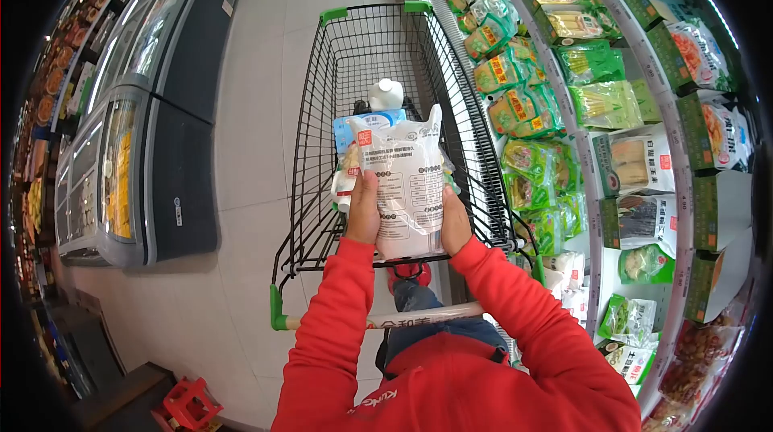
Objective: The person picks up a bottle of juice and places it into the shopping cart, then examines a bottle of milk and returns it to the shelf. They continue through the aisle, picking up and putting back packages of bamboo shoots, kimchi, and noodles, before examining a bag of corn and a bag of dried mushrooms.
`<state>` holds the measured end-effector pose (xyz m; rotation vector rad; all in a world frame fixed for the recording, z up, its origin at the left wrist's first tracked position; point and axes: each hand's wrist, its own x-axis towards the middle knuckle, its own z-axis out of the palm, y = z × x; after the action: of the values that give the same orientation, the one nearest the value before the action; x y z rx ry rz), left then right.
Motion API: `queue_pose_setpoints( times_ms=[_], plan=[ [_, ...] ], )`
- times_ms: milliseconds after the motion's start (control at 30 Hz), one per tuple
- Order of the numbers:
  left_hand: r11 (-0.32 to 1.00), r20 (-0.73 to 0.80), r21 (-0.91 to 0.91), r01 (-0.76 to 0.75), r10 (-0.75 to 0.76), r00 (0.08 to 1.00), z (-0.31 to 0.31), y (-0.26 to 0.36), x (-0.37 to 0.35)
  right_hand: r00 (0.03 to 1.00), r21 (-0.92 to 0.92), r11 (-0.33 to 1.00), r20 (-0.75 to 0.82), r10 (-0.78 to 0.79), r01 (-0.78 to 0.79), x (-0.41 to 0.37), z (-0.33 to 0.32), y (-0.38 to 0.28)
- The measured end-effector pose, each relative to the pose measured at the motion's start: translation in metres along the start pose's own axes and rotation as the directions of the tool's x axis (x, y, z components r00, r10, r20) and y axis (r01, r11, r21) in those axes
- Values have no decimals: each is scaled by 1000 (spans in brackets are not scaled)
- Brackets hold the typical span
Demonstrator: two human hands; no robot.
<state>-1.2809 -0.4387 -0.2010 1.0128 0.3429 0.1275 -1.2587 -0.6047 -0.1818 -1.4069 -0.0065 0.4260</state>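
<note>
Between my two hands is a white plastic food packet with printed text and a small red label, held over the near end of a black wire shopping cart. My left hand grips its left edge, and my right hand presses on its right edge. What the packet contains cannot be made out. Behind it in the cart are a white bottle and a blue-and-white package, partly hidden by the packet. Below my wrists runs the cart's handle.
To the right, refrigerated shelves carry green-bagged goods and packed vegetables. Grey chest freezers line the left side of the tiled aisle. A red plastic stool or crate sits at the lower left.
</note>
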Motion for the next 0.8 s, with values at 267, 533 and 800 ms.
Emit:
queue_pose_setpoints(
  times_ms=[267,533,800],
  plan=[
    [991,-15,-132,34,-37,999,2,-1,-1,998,114,992,45,52,-57,-1,0,2],
    [993,-51,-118,-8,2,999,3,-1,-2,990,-71,990,78,-119,125,0,-5,11],
    [995,-28,-79,-54,52,998,3,-1,-2,994,2,996,61,-86,86,3,-5,10]
  ],
)
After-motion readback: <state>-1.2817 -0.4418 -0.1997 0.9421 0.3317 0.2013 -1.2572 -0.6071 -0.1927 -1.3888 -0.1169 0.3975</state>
